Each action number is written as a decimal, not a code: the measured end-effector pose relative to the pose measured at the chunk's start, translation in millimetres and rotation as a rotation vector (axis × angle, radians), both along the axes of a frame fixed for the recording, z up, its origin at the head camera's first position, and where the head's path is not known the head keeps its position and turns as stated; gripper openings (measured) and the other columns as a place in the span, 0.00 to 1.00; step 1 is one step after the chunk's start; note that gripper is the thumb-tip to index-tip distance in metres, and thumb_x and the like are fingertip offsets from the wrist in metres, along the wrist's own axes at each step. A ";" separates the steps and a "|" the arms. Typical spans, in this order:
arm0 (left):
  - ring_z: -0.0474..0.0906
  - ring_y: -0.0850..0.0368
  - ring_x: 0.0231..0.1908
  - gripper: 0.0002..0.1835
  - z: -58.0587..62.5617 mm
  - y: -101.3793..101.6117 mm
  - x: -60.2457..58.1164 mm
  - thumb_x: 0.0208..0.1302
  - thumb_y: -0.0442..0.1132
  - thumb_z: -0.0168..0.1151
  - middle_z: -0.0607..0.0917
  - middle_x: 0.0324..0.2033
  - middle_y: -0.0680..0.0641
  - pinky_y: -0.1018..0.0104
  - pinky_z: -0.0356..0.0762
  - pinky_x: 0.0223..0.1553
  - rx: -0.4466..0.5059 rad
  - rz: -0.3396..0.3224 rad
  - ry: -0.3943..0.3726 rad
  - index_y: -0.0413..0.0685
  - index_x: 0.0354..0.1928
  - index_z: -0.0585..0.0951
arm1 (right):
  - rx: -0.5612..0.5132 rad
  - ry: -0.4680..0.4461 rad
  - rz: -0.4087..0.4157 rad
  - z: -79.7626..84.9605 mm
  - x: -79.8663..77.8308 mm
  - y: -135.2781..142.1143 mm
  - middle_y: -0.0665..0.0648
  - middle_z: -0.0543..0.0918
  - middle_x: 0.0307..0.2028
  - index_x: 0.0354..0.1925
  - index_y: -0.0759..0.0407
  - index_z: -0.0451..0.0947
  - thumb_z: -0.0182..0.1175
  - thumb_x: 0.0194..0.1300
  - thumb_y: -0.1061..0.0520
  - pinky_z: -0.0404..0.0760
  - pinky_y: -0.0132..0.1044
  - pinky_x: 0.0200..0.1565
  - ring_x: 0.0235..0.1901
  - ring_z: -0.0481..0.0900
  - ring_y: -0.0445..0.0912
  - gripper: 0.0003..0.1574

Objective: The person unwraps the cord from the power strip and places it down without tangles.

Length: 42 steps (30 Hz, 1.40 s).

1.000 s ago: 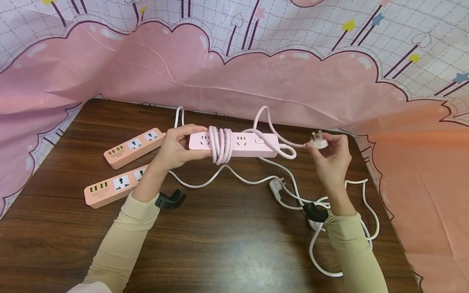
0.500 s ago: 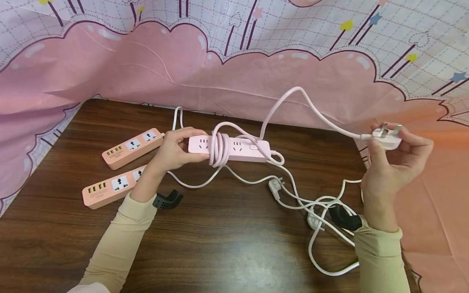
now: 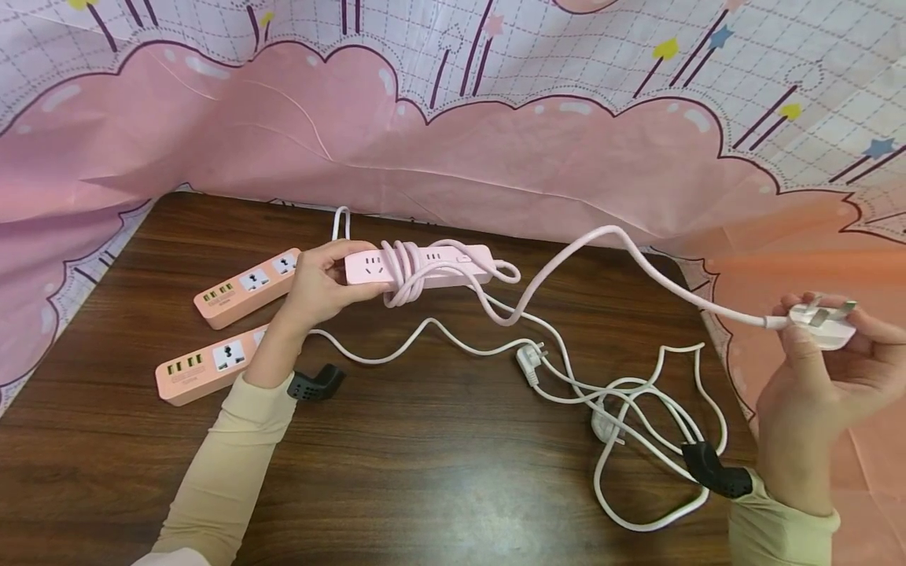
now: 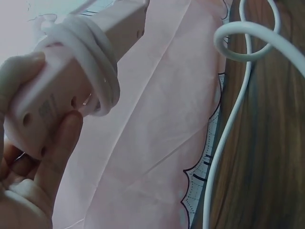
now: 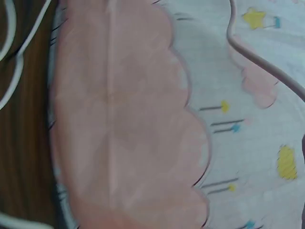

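My left hand (image 3: 322,275) grips the left end of a pink power strip (image 3: 453,270), held above the table. Its pink cord (image 3: 403,275) is wound several times around the strip near my fingers. From the strip's middle the loose part of the cord runs right in a wave to a white plug (image 3: 823,324). My right hand (image 3: 824,385) pinches that plug at the far right, prongs facing up. In the left wrist view, thumb and fingers clasp the end of the strip (image 4: 52,90), with the coils just beyond. The right wrist view shows only a stretch of cord (image 5: 267,64).
Two orange power strips (image 3: 244,289) lie on the left of the dark wooden table (image 3: 425,472). Their white cables (image 3: 425,324) cross the table to a tangle at right, with a white plug (image 3: 529,363) among them. A patterned pink curtain (image 3: 495,157) hangs behind.
My right hand has moved far right and down with the plug, drawing out a longer length of cord. The pink strip has shifted slightly left in my left hand.
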<state>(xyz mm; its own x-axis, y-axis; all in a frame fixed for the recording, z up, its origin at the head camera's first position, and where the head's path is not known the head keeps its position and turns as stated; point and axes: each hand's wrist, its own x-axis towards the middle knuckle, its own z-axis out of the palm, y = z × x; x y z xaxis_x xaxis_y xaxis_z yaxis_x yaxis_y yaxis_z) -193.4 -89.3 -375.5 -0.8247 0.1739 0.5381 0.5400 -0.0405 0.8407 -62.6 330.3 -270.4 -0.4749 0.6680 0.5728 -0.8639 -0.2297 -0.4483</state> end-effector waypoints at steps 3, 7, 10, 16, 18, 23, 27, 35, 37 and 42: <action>0.77 0.63 0.27 0.23 3.0 -2.2 0.3 0.35 0.15 0.72 0.83 0.33 0.48 0.76 0.77 0.27 0.027 0.053 -0.002 0.25 0.40 0.80 | 0.101 -0.064 0.032 -18.3 5.1 12.5 0.78 0.74 0.34 0.40 0.81 0.59 0.50 0.42 0.92 0.80 0.48 0.42 0.33 0.77 0.63 0.25; 0.76 0.65 0.28 0.23 12.0 -4.1 1.2 0.35 0.12 0.68 0.83 0.33 0.57 0.76 0.76 0.28 0.103 0.074 0.011 0.21 0.40 0.78 | 0.267 -0.216 0.126 -51.6 9.5 30.1 0.75 0.78 0.35 0.41 0.83 0.63 0.48 0.43 0.92 0.81 0.41 0.41 0.35 0.81 0.60 0.24; 0.76 0.65 0.29 0.23 19.3 -4.9 0.9 0.35 0.10 0.65 0.83 0.33 0.58 0.76 0.76 0.29 0.152 0.076 0.022 0.18 0.41 0.76 | 0.460 -0.393 0.142 -80.0 7.9 43.1 0.67 0.82 0.37 0.41 0.81 0.66 0.49 0.45 0.91 0.81 0.33 0.39 0.36 0.84 0.51 0.23; 0.76 0.66 0.28 0.22 29.8 -0.4 2.4 0.37 0.13 0.66 0.83 0.32 0.57 0.76 0.75 0.27 0.147 0.069 0.022 0.19 0.41 0.76 | 0.805 -0.699 0.066 -135.5 -5.5 68.2 0.51 0.84 0.37 0.41 0.69 0.71 0.65 0.47 0.77 0.77 0.22 0.35 0.35 0.81 0.36 0.22; 0.75 0.66 0.27 0.21 32.1 2.0 4.0 0.37 0.13 0.66 0.83 0.32 0.57 0.76 0.75 0.27 0.141 0.057 0.021 0.20 0.40 0.77 | 0.936 -0.781 0.010 -141.8 -8.8 67.6 0.55 0.83 0.36 0.41 0.68 0.71 0.67 0.48 0.73 0.76 0.20 0.33 0.33 0.80 0.33 0.21; 0.75 0.64 0.27 0.21 37.4 7.2 8.1 0.36 0.13 0.66 0.83 0.32 0.55 0.76 0.75 0.27 0.157 0.014 0.024 0.20 0.40 0.76 | 1.409 -0.971 -0.222 -131.1 -10.4 51.6 0.64 0.82 0.32 0.40 0.67 0.71 0.69 0.48 0.67 0.72 0.25 0.24 0.25 0.73 0.34 0.20; 0.76 0.63 0.29 0.22 42.1 10.5 11.3 0.36 0.13 0.66 0.83 0.34 0.54 0.74 0.76 0.29 0.152 -0.004 0.036 0.22 0.40 0.78 | 1.645 -1.084 -0.257 -126.4 -11.7 45.2 0.64 0.82 0.29 0.40 0.63 0.73 0.69 0.48 0.61 0.68 0.39 0.22 0.22 0.74 0.47 0.20; 0.76 0.63 0.28 0.22 48.6 15.7 17.8 0.34 0.12 0.66 0.83 0.33 0.57 0.75 0.76 0.28 0.138 -0.018 0.030 0.20 0.39 0.77 | 1.784 -1.281 -0.145 -115.6 -17.8 30.3 0.65 0.81 0.28 0.42 0.67 0.71 0.66 0.52 0.56 0.71 0.50 0.23 0.23 0.76 0.55 0.22; 0.76 0.63 0.28 0.22 49.6 17.0 19.2 0.34 0.12 0.66 0.83 0.33 0.58 0.75 0.76 0.28 0.129 -0.033 0.023 0.20 0.39 0.77 | 1.824 -1.342 -0.086 -110.6 -20.7 24.2 0.67 0.81 0.29 0.44 0.69 0.70 0.65 0.54 0.53 0.73 0.52 0.26 0.26 0.78 0.57 0.26; 0.76 0.63 0.27 0.23 48.5 18.9 21.6 0.34 0.11 0.66 0.83 0.34 0.58 0.75 0.77 0.27 0.120 -0.067 0.010 0.20 0.39 0.76 | 1.938 -1.380 -0.120 -94.4 -29.5 0.4 0.73 0.79 0.32 0.44 0.74 0.68 0.65 0.55 0.47 0.75 0.59 0.30 0.33 0.77 0.67 0.34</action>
<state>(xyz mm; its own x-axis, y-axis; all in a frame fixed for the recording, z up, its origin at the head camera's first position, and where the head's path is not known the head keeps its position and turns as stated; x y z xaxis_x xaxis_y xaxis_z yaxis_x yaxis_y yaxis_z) -171.9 -70.4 -326.9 -0.8078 0.1623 0.5667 0.5413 -0.1762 0.8221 -92.1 330.7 -364.8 -0.9869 0.0131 -0.1610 0.0296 0.9945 -0.1004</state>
